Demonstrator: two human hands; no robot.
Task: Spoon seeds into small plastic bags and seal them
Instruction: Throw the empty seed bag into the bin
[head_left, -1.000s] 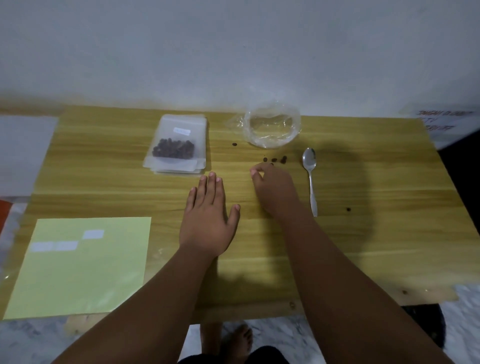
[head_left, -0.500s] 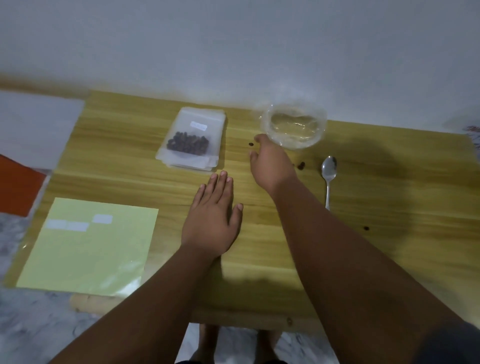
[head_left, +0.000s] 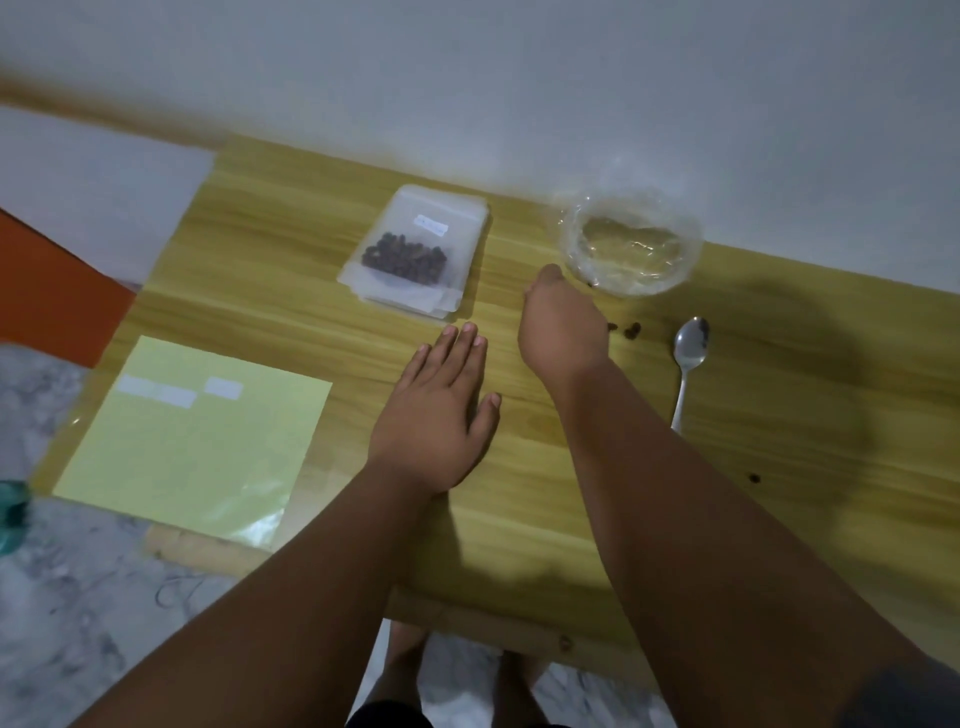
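Our left hand (head_left: 434, 415) lies flat on the wooden table (head_left: 779, 415), palm down, fingers straight and close together, holding nothing. Our right hand (head_left: 558, 327) reaches out ahead of it with its back to the camera. Its fingers are curled under and hidden, so we cannot tell whether they pinch anything.

Just beyond the right hand, slightly to its right, stands the clear plastic bowl (head_left: 688, 254); we cannot tell whether the fingers touch it. A few loose seeds (head_left: 626, 328) lie just right of this hand, between it and the spoon (head_left: 688, 364), whose handle end is hidden behind the right forearm. A single seed (head_left: 753, 477) lies farther right.

Ahead of the left hand, slightly to its left, a small plastic bag (head_left: 415, 228) holding dark seeds (head_left: 405, 258) rests on a stack of bags (head_left: 441, 310). Well left of the left hand lies a pale yellow sheet (head_left: 197, 457) bearing white labels (head_left: 156, 389).
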